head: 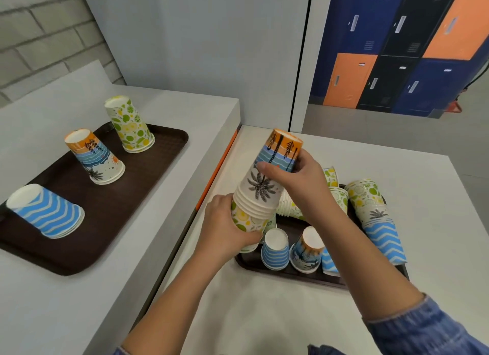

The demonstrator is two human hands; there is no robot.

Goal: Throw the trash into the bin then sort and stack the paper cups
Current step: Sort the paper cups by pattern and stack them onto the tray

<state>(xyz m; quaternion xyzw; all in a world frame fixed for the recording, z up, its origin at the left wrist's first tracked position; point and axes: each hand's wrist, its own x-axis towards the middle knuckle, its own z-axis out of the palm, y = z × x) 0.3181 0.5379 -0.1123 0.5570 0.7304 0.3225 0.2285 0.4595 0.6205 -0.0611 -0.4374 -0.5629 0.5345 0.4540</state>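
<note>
My right hand (296, 177) grips the upper part of an upside-down stack of palm-tree beach cups (267, 185). That stack sits nested over a lemon-lime cup (244, 221), which my left hand (225, 230) holds from below. Both hover above the left end of a dark tray (291, 276) crowded with mixed cups: a blue striped cup (275, 249), a beach cup (307, 252) and a tall mixed stack (375, 217). On the left tray (111, 209) stand three sorted stacks: blue zigzag (47, 213), beach (95, 156) and lemon-lime (129, 125).
The two trays rest on separate white tables with a gap and an orange edge strip (219, 164) between them. A grey partition (198, 50) stands behind. Blue, black and orange lockers (397, 50) line the far right wall.
</note>
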